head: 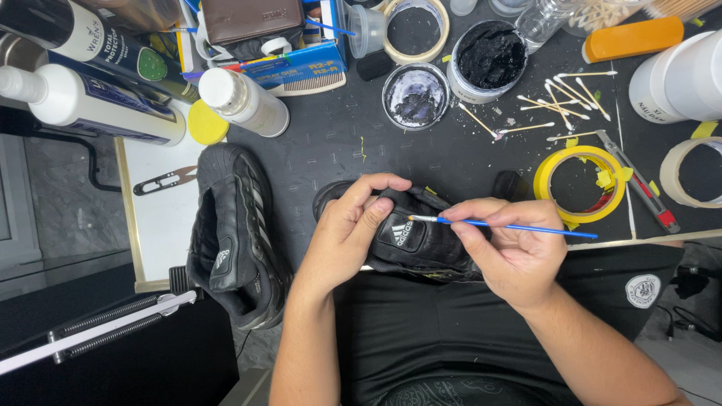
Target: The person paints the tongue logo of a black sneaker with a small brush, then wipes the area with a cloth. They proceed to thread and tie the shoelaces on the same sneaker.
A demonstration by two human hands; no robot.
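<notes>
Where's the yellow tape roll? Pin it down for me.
In the head view, the yellow tape roll lies flat on the dark mat, to the right, just beyond the right hand and its blue brush, beside a utility knife.

Black shoe's (421, 240) toe and sides under the hands, white jar (681, 75) cut by right edge.

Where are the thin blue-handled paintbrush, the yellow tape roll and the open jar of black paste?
thin blue-handled paintbrush (519, 227), head view, mid-handle.
yellow tape roll (543, 177), head view, left rim.
open jar of black paste (492, 56), head view, paste surface.
</notes>
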